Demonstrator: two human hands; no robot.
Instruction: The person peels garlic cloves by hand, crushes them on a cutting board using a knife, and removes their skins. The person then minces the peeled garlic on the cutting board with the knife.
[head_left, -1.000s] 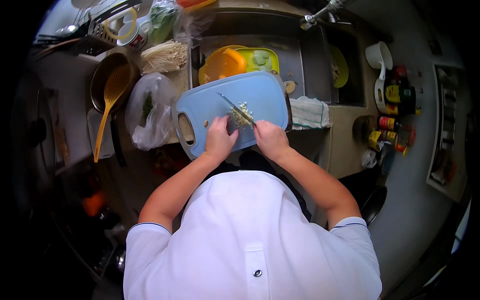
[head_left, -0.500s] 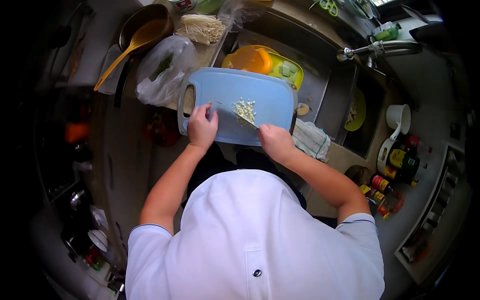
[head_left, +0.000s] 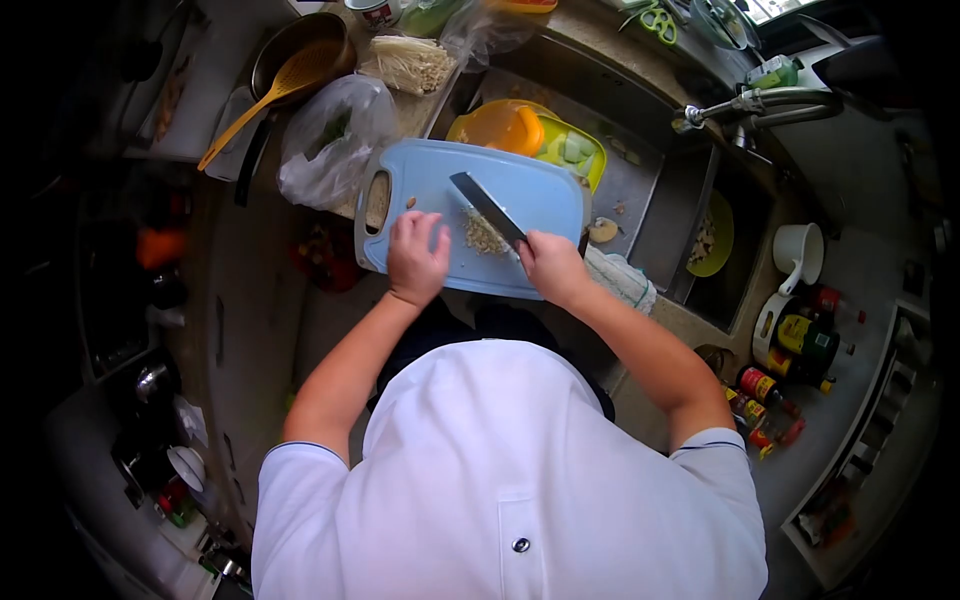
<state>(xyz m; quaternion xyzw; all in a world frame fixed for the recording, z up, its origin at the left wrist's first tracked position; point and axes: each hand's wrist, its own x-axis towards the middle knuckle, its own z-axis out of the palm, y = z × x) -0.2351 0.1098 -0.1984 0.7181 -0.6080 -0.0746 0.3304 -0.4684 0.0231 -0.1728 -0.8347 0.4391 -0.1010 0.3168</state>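
Wide counter, and square in the middle of it the blue cutting board [head_left: 545, 190], its handle slot at the left end. Beyond the board in the sink [head_left: 640, 180] sit an orange bowl [head_left: 497, 124] and a yellow-green tray [head_left: 573, 146]. Far left, a pan [head_left: 290, 45] with a yellow slotted ladle [head_left: 268, 95], and a clear plastic bag [head_left: 330, 140] just left of the board. A striped cloth [head_left: 622, 280] lies at the board's right near corner. Now the hands: the right hand [head_left: 552, 268] is closed around the knife [head_left: 487, 207] handle, blade angled up-left across the board. The left hand [head_left: 415, 258] rests on the board's near edge, fingers loosely curled, gripping nothing. The chopped garlic pile [head_left: 481, 234] lies between both hands, right against the blade.
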